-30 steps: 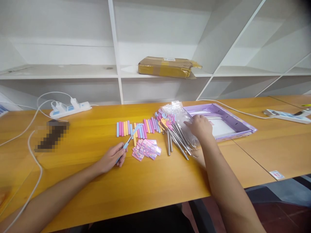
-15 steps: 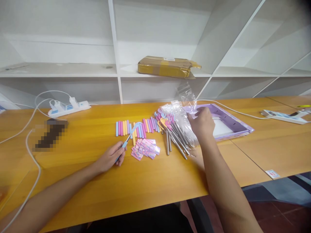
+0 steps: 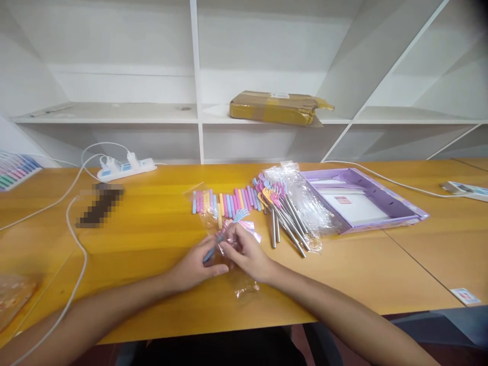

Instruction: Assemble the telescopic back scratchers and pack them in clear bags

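Observation:
My left hand [image 3: 204, 262] is closed on a blue-handled stick whose light-blue claw-shaped head [image 3: 240, 215] points up and right. Close beside it, my right hand [image 3: 246, 249] pinches a clear plastic bag [image 3: 244, 284], which hangs between and below the hands. Behind the hands lies a row of pink, blue, purple and yellow sticks [image 3: 236, 200]. Pink cards [image 3: 254, 231] are partly hidden by my right hand. To the right sits a pile of metal rods [image 3: 285, 223] with coloured claw heads, beside a heap of clear bags [image 3: 305, 195].
A purple box [image 3: 385, 221] lies open at the right. White power strips [image 3: 127, 169] with cables are at the left and far right. A taped brown package [image 3: 272, 108] rests on the white shelf [image 3: 152, 113]. A tray of coloured items [image 3: 17, 170] shows at the far left.
My right hand has moved left from the bag heap to my left hand, with a clear bag now in it. The view has shifted, so things appear further right.

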`<state>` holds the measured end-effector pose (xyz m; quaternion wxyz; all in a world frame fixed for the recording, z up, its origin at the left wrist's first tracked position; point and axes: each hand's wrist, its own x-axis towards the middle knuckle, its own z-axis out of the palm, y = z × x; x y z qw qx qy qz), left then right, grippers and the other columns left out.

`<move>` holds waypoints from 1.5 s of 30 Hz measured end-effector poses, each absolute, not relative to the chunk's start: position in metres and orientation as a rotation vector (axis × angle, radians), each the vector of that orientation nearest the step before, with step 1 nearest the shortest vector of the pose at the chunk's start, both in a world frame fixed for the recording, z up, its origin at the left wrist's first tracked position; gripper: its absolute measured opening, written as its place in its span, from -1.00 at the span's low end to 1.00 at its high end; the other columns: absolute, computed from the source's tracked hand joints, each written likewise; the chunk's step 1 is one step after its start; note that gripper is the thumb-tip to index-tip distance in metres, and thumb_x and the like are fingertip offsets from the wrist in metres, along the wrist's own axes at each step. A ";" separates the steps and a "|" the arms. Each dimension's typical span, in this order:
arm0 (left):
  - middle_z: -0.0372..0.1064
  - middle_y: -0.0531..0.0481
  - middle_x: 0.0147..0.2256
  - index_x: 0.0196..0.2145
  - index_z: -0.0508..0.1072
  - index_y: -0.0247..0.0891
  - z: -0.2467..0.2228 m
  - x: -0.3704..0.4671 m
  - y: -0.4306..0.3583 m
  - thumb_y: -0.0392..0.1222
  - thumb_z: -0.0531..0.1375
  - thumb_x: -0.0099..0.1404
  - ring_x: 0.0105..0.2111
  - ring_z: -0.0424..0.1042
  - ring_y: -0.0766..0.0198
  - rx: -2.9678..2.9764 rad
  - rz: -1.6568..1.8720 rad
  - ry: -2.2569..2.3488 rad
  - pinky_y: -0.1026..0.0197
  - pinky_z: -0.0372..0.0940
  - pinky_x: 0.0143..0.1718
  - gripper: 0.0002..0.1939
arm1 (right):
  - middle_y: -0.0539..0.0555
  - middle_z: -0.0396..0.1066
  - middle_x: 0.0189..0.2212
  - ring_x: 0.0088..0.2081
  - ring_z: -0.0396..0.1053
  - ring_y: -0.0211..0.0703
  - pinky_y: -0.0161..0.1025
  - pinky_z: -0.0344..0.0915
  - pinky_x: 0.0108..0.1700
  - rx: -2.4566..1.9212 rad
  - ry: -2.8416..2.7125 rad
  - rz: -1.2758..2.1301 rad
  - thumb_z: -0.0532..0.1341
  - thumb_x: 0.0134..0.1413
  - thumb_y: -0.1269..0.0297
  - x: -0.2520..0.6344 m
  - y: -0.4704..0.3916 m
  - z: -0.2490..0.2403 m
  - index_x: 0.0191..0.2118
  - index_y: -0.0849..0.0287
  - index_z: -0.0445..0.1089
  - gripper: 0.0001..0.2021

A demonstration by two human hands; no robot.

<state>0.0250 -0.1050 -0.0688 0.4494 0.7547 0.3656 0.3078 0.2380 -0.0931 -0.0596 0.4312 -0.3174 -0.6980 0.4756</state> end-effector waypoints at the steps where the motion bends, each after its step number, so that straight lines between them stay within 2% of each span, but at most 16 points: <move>1: 0.43 -0.08 -0.10 0.04 0.54 -0.20 -0.070 0.027 -0.106 0.16 0.32 0.40 -0.13 0.41 0.11 1.856 0.788 0.932 0.08 0.35 -0.01 -0.56 | -0.02 0.27 -0.34 -0.35 0.25 -0.21 -0.24 0.26 -0.30 -0.781 -1.751 1.153 0.24 0.39 -0.05 0.235 -0.096 -0.063 -0.27 0.05 0.14 -0.64; 3: 0.45 -0.06 -0.16 -0.13 0.57 -0.22 -0.073 0.028 -0.106 0.12 0.27 0.45 -0.11 0.42 0.11 1.845 0.832 0.978 0.06 0.34 0.05 -0.67 | 0.00 0.29 -0.34 -0.35 0.26 -0.21 -0.22 0.27 -0.30 -0.749 -1.734 1.149 0.21 0.41 -0.08 0.235 -0.097 -0.067 -0.30 0.07 0.17 -0.62; 5: 0.45 -0.04 -0.20 -0.25 0.56 -0.22 -0.074 0.025 -0.104 0.08 0.23 0.49 -0.15 0.42 0.14 1.850 0.857 0.996 0.06 0.34 0.05 -0.68 | -0.01 0.32 -0.40 -0.45 0.28 -0.22 -0.23 0.26 -0.39 -0.749 -1.654 1.299 0.12 0.46 -0.14 0.237 -0.093 -0.069 -0.29 0.07 0.19 -0.60; 7: 0.45 -0.03 -0.21 -0.25 0.56 -0.22 -0.073 0.022 -0.103 0.05 0.24 0.48 -0.16 0.43 0.15 1.857 0.873 1.010 0.06 0.35 0.04 -0.71 | -0.06 0.32 -0.46 -0.56 0.25 -0.24 -0.25 0.20 -0.54 -0.786 -1.522 1.509 0.14 0.43 -0.19 0.238 -0.088 -0.071 -0.23 0.06 0.22 -0.60; 9: 0.45 -0.03 -0.20 -0.23 0.56 -0.21 -0.071 0.020 -0.103 0.02 0.24 0.48 -0.15 0.44 0.14 1.877 0.858 0.998 0.07 0.35 0.04 -0.75 | -0.08 0.35 -0.45 -0.57 0.28 -0.22 -0.26 0.20 -0.58 -0.799 -1.435 1.660 0.23 0.35 -0.22 0.238 -0.082 -0.074 -0.15 0.04 0.27 -0.59; 11: 0.46 -0.05 -0.17 -0.20 0.56 -0.21 -0.069 0.020 -0.104 -0.01 0.24 0.47 -0.09 0.46 0.11 1.908 0.826 0.952 0.06 0.35 0.07 -0.78 | -0.05 0.37 -0.41 -0.50 0.33 -0.20 -0.24 0.29 -0.51 -0.756 -1.417 1.697 0.28 0.29 -0.25 0.235 -0.078 -0.078 -0.14 0.06 0.34 -0.56; 15: 0.46 -0.08 -0.16 -0.19 0.53 -0.21 -0.066 0.021 -0.105 -0.07 0.22 0.49 -0.08 0.47 0.11 1.971 0.826 0.836 0.07 0.37 0.05 -0.82 | 0.04 0.41 -0.31 -0.31 0.37 -0.17 -0.18 0.39 -0.23 -0.708 -1.421 1.539 0.29 0.30 -0.23 0.236 -0.072 -0.080 -0.30 0.12 0.45 -0.54; 20: 0.48 -0.09 -0.10 -0.18 0.44 -0.21 -0.070 0.009 -0.098 -0.05 0.15 0.56 -0.14 0.51 0.18 1.685 1.227 0.845 0.08 0.45 -0.02 -0.79 | 0.05 0.37 -0.19 -0.20 0.36 -0.19 -0.22 0.42 -0.13 -0.703 -1.146 1.263 0.23 0.40 -0.12 0.253 -0.067 -0.063 -0.25 0.09 0.48 -0.63; 22: 0.50 -0.11 -0.10 -0.13 0.43 -0.21 -0.070 0.003 -0.091 0.02 0.16 0.56 -0.16 0.54 0.18 1.517 1.418 0.880 0.07 0.49 -0.06 -0.76 | 0.03 0.34 -0.25 -0.24 0.37 -0.19 -0.25 0.42 -0.22 -0.661 -1.123 1.247 0.21 0.40 -0.15 0.261 -0.064 -0.055 -0.29 0.09 0.39 -0.60; 23: 0.51 -0.12 -0.08 -0.11 0.43 -0.21 -0.069 0.000 -0.087 0.05 0.17 0.55 -0.15 0.55 0.17 1.454 1.481 0.887 0.06 0.51 -0.07 -0.73 | 0.01 0.31 -0.32 -0.33 0.35 -0.21 -0.27 0.39 -0.34 -0.643 -1.151 1.304 0.19 0.41 -0.18 0.264 -0.063 -0.052 -0.31 0.08 0.32 -0.57; 25: 0.54 -0.15 -0.04 -0.07 0.43 -0.22 -0.065 -0.003 -0.081 0.12 0.19 0.53 -0.13 0.58 0.14 1.359 1.544 0.890 0.04 0.54 -0.07 -0.67 | -0.07 0.21 -0.45 -0.54 0.18 -0.29 -0.31 0.20 -0.56 -0.631 -1.277 1.494 0.14 0.41 -0.23 0.268 -0.064 -0.049 -0.32 0.07 0.25 -0.54; 27: 0.56 -0.17 -0.03 -0.06 0.42 -0.22 -0.062 -0.004 -0.077 0.17 0.21 0.50 -0.13 0.61 0.12 1.299 1.555 0.890 0.03 0.57 -0.10 -0.62 | -0.13 0.13 -0.51 -0.63 0.03 -0.35 -0.34 0.03 -0.64 -0.670 -1.466 1.664 0.13 0.41 -0.25 0.269 -0.066 -0.051 -0.25 0.09 0.30 -0.53; 30: 0.59 -0.17 -0.03 -0.10 0.32 -0.19 -0.062 -0.003 -0.075 0.18 0.24 0.48 -0.11 0.63 0.11 1.256 1.538 0.858 0.00 0.59 -0.12 -0.62 | -0.14 0.13 -0.54 -0.61 0.04 -0.36 -0.33 0.03 -0.57 -0.734 -1.752 1.706 0.12 0.42 -0.24 0.266 -0.072 -0.057 -0.16 0.17 0.43 -0.49; 33: 0.63 -0.17 -0.05 -0.12 0.22 -0.16 -0.065 -0.002 -0.076 0.18 0.23 0.49 -0.07 0.65 0.10 1.221 1.509 0.825 0.01 0.60 -0.12 -0.61 | -0.11 0.17 -0.56 -0.56 0.09 -0.32 -0.30 0.09 -0.48 -0.796 -1.925 1.591 0.06 0.48 -0.21 0.263 -0.076 -0.061 -0.13 0.21 0.48 -0.47; 40: 0.67 -0.11 -0.12 -0.15 0.23 -0.13 -0.067 -0.004 -0.074 0.24 0.22 0.49 -0.06 0.68 0.06 1.081 1.507 0.839 0.00 0.60 -0.10 -0.59 | -0.06 0.23 -0.53 -0.46 0.17 -0.25 -0.27 0.16 -0.37 -0.890 -2.101 1.368 0.00 0.52 -0.18 0.265 -0.076 -0.059 -0.21 0.16 0.44 -0.47; 45: 0.65 -0.01 -0.22 -0.15 0.27 -0.15 -0.072 -0.002 -0.075 0.22 0.28 0.45 -0.15 0.70 0.12 1.029 1.473 0.858 0.02 0.60 -0.09 -0.58 | -0.03 0.30 -0.50 -0.45 0.20 -0.24 -0.27 0.19 -0.35 -0.877 -2.114 1.315 -0.02 0.52 -0.19 0.266 -0.074 -0.059 -0.22 0.17 0.44 -0.45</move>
